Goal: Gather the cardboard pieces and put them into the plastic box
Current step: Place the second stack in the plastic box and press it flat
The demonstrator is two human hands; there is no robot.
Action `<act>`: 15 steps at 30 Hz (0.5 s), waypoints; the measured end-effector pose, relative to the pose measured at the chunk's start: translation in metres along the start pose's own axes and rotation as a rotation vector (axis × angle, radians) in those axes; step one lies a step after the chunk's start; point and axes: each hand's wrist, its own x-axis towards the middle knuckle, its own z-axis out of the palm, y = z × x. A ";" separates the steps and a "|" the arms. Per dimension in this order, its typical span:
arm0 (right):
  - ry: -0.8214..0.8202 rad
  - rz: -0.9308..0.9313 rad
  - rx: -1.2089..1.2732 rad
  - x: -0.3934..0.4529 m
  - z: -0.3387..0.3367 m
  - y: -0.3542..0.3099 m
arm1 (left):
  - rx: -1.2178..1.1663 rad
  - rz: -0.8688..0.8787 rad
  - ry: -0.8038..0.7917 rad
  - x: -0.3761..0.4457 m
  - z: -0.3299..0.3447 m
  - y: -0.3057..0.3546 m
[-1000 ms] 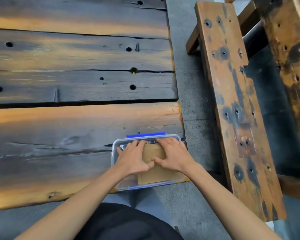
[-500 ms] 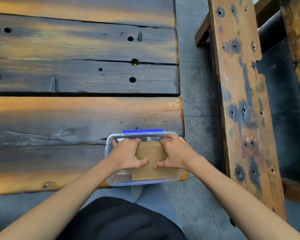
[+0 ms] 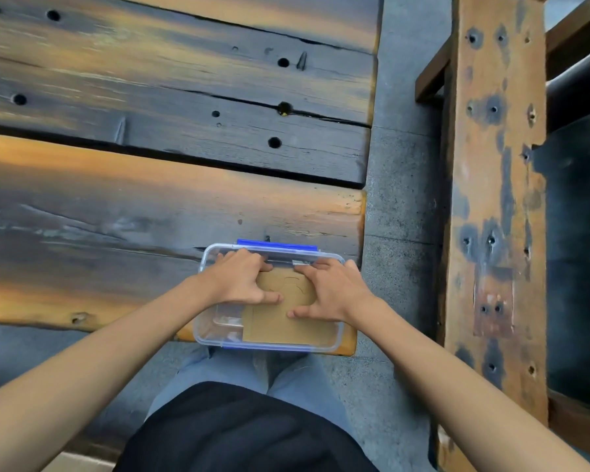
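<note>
A clear plastic box [image 3: 218, 330] with blue clips [image 3: 276, 245] sits at the near right corner of the wooden table [image 3: 171, 212]. Brown cardboard pieces [image 3: 283, 323] lie flat inside it, toward the right side. My left hand [image 3: 241, 279] and my right hand [image 3: 332, 291] both lie on top of the box. Their fingers curl over the far rim by the blue clip, and the thumbs press down over the cardboard. I cannot tell for sure whether a clear lid lies between my hands and the cardboard.
The table is made of dark, scorched planks with holes and cracks. A weathered wooden bench [image 3: 491, 199] stands to the right across a strip of grey paving [image 3: 402, 199]. My lap [image 3: 246, 427] is just below the table's near edge.
My hands have stayed on the box and moved slightly apart, showing more cardboard between them. The view has tilted downward and closer.
</note>
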 end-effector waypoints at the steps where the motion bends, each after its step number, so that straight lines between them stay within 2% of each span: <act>1: -0.012 0.006 0.010 0.000 0.000 0.001 | 0.024 -0.015 -0.025 0.000 0.001 0.003; 4: -0.054 0.012 0.067 0.002 0.001 0.003 | 0.070 -0.067 -0.090 0.002 0.003 0.014; 9: -0.134 0.018 0.135 0.013 0.000 0.006 | 0.012 -0.077 -0.122 0.002 -0.004 0.015; 15: -0.063 -0.076 0.152 0.017 0.000 0.009 | -0.013 -0.047 -0.118 0.004 -0.008 0.014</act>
